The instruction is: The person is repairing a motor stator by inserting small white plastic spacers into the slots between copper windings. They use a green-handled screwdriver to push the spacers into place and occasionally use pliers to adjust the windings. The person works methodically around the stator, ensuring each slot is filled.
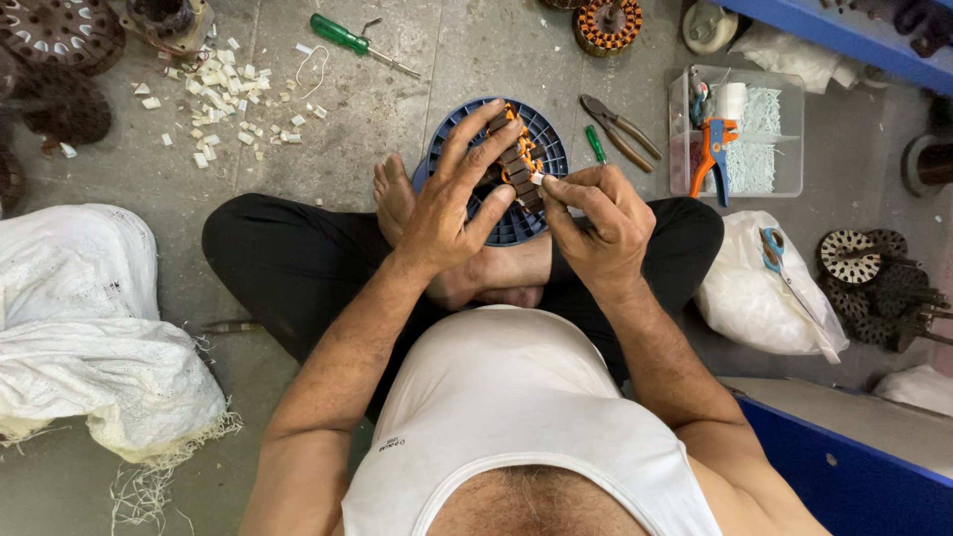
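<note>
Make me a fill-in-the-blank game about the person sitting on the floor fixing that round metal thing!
1. The left hand holds a motor stator wound with ____-coloured wire.
2. The right hand pinches a small ____ strip against the stator.
3. Under the stator lies a round ____ plastic grille.
4. The screwdriver on the floor has a ____ handle.

Missing words: copper; white; blue; green

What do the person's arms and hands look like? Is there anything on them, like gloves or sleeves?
Both arms are bare from shoulder to wrist: no sleeves, gloves, watch or rings that I can see. The left hand and right hand are uncovered, and the forearms are hairy. The person wears a white sleeveless vest and black trousers.
</note>
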